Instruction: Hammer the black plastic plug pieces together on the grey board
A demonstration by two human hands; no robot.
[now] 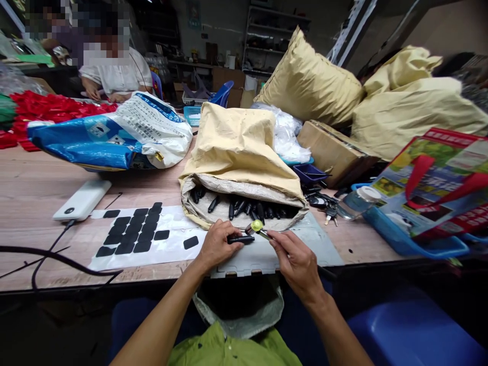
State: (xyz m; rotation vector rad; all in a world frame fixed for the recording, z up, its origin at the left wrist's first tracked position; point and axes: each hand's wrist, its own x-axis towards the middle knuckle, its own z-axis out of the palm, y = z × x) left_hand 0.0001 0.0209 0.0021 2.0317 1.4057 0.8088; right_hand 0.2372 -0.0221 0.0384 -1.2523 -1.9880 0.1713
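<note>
My left hand (216, 244) grips a slim black plastic piece (241, 239) lying sideways near the table's front edge. My right hand (295, 262) pinches a small metal tool with a yellow-green cap (256, 226) whose tip meets the black piece. Just behind my hands, an open tan paper sack (238, 152) lies on its side with several more black pieces (244, 207) in its mouth. Left of my hands lies a white sheet (171, 244) carrying several black rectangular pads (133, 235).
A white power bank (82, 199) with a black cable lies at left. A blue-and-white bag (114, 133), red parts and another seated person are at the far left. Cardboard box (331, 150), keys (328, 208), blue tray (415, 239) and yellow sacks are at right.
</note>
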